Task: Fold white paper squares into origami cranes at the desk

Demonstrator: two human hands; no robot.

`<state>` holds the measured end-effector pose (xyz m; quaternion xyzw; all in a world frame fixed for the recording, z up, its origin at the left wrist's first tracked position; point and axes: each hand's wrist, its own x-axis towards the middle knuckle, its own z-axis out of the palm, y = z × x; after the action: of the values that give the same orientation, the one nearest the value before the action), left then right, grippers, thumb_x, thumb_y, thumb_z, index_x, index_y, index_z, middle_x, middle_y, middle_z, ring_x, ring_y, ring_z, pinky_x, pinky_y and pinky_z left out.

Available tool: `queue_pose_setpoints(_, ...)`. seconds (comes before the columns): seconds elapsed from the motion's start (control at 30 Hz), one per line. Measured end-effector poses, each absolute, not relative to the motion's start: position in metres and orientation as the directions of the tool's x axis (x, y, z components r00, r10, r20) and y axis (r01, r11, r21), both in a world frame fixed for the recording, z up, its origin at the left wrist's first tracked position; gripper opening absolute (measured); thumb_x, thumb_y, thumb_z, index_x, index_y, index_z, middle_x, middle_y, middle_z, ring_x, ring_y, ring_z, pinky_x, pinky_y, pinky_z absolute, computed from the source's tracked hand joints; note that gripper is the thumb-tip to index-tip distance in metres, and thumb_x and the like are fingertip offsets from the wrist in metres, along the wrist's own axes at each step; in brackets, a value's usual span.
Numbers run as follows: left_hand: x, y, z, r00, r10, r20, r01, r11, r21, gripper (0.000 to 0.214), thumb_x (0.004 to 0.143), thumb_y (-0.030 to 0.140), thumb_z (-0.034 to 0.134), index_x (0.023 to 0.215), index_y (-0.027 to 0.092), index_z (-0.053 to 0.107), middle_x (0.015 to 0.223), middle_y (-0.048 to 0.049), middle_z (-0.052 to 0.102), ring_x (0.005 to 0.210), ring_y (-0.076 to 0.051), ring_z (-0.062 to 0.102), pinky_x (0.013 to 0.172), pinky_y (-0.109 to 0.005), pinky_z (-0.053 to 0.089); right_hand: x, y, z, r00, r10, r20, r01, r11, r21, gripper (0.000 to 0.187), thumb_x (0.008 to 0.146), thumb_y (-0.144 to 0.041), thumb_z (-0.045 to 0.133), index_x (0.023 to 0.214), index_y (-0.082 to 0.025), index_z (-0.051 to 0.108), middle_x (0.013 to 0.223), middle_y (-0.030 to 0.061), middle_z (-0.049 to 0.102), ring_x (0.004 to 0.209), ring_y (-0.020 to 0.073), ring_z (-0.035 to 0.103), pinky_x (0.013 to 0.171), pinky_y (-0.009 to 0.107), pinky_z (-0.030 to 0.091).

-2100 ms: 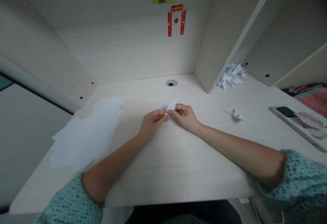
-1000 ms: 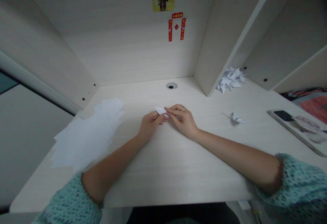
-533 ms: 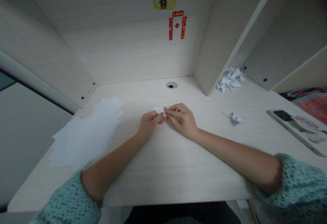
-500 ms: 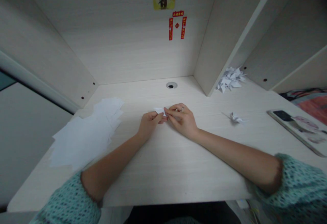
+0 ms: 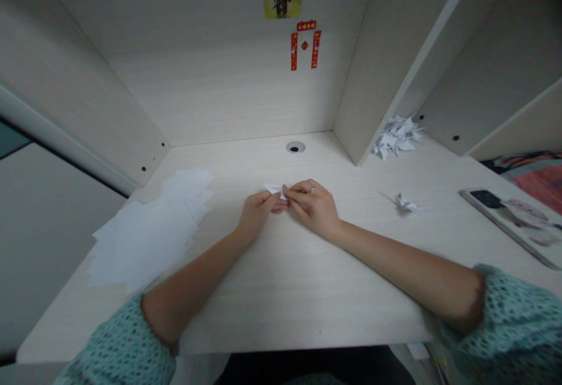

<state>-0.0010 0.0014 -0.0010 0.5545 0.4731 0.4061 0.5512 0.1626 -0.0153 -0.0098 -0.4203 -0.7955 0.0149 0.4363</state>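
A small folded piece of white paper (image 5: 275,189) lies low over the middle of the pale wooden desk (image 5: 281,279). My left hand (image 5: 257,214) pinches its near edge with curled fingers. My right hand (image 5: 312,205) presses on it from the right, fingers together, a ring on one finger. The two hands touch each other over the paper, and most of the paper is hidden under the fingers.
A loose spread of white paper sheets (image 5: 147,233) covers the desk's left side. One folded paper crane (image 5: 406,203) sits to the right, a heap of them (image 5: 395,135) at the shelf partition. A phone on a tablet (image 5: 513,218) lies far right. A cable hole (image 5: 295,148) is behind the hands.
The folded paper stood up with its tip raised two seconds ago; now it is turned flat, pointing left. Both hands have stayed in the same spot, fingers shifting slightly.
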Motion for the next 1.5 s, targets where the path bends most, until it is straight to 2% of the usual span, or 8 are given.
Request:
queue_pose_setpoints(0.17,0.001,0.001,0.001,0.201,0.977,-0.071,0.078,0.057,0.995,0.032,0.074,0.044,0.062,0.073,0.013,0.07,0.073,-0.0082,0.073,0.068,-0.019,0.068,0.073,-0.035,0.055,0.162,-0.016,-0.009,-0.257,0.681,0.686,0.629,0.657,-0.416,0.028,0.085,-0.022,0.054,0.111,-0.027,0.065,0.092,0.0063,0.065,0.087,0.0214,0.055,0.077,0.037,0.048)
queue_pose_setpoints(0.33,0.0,0.0,0.002,0.22,0.972,-0.079,0.079,0.063,0.995,0.029,0.074,0.042,0.061,0.075,0.014,0.071,0.072,-0.0066,0.072,0.067,-0.018,0.067,0.073,-0.034,0.054,0.161,-0.013,-0.011,-0.182,0.705,0.686,0.585,0.638,-0.501,0.021,0.085,-0.022,0.055,0.1,-0.024,0.069,0.084,0.0052,0.067,0.081,0.0196,0.058,0.075,0.035,0.049)
queue_pose_setpoints(0.47,-0.002,0.002,-0.003,0.283,0.957,-0.062,0.061,0.046,0.997,0.029,0.077,0.039,0.059,0.085,0.014,0.071,0.081,-0.0076,0.073,0.075,-0.018,0.067,0.077,-0.033,0.053,0.161,-0.012,-0.011,-0.17,0.712,0.681,0.561,0.638,-0.527,0.02,0.084,-0.021,0.055,0.099,-0.022,0.069,0.084,0.0054,0.067,0.081,0.0191,0.059,0.074,0.035,0.049)
queue_pose_setpoints(0.63,-0.005,0.004,-0.01,0.37,0.929,0.024,0.078,-0.057,0.995,0.029,0.075,0.036,0.062,0.098,0.019,0.069,0.097,-0.0046,0.072,0.09,-0.019,0.065,0.085,-0.033,0.05,0.162,-0.012,-0.009,-0.104,0.748,0.656,0.531,0.599,-0.599,0.02,0.084,-0.02,0.055,0.098,-0.023,0.069,0.086,0.0052,0.068,0.082,0.0192,0.061,0.076,0.035,0.049)
queue_pose_setpoints(0.77,-0.005,0.003,-0.011,0.344,0.938,0.036,0.108,-0.078,0.991,0.031,0.076,0.04,0.061,0.096,0.018,0.07,0.092,-0.0046,0.072,0.088,-0.02,0.066,0.083,-0.034,0.051,0.161,-0.012,-0.008,-0.12,0.753,0.647,0.53,0.6,-0.6,0.021,0.084,-0.02,0.055,0.1,-0.023,0.07,0.085,0.0058,0.068,0.082,0.0192,0.061,0.076,0.035,0.05)
queue_pose_setpoints(1.07,-0.005,0.003,-0.008,0.287,0.958,0.006,0.057,-0.023,0.998,0.031,0.07,0.045,0.067,0.083,0.017,0.071,0.08,-0.0032,0.072,0.078,-0.018,0.066,0.078,-0.031,0.053,0.161,-0.011,-0.012,-0.169,0.746,0.644,0.487,0.631,-0.604,0.029,0.082,-0.027,0.061,0.11,-0.026,0.066,0.09,0.0055,0.066,0.085,0.0192,0.06,0.078,0.035,0.05)
queue_pose_setpoints(1.23,-0.004,0.002,-0.006,0.284,0.959,-0.015,0.053,0.0,0.999,0.032,0.071,0.045,0.067,0.087,0.017,0.07,0.083,-0.0041,0.073,0.078,-0.019,0.067,0.077,-0.032,0.052,0.162,-0.011,-0.015,-0.128,0.775,0.619,0.408,0.61,-0.679,0.024,0.083,-0.029,0.061,0.105,-0.027,0.069,0.09,0.005,0.068,0.082,0.018,0.062,0.076,0.033,0.051)
queue_pose_setpoints(1.5,-0.005,0.003,-0.008,0.272,0.962,-0.001,0.094,-0.026,0.995,0.032,0.072,0.045,0.065,0.088,0.018,0.071,0.083,-0.0042,0.073,0.08,-0.018,0.066,0.078,-0.03,0.05,0.164,0.0,-0.019,-0.058,0.865,0.499,0.196,0.5,-0.843,0.016,0.076,-0.033,0.069,0.088,-0.024,0.074,0.082,0.0054,0.07,0.078,0.0179,0.064,0.073,0.033,0.051)
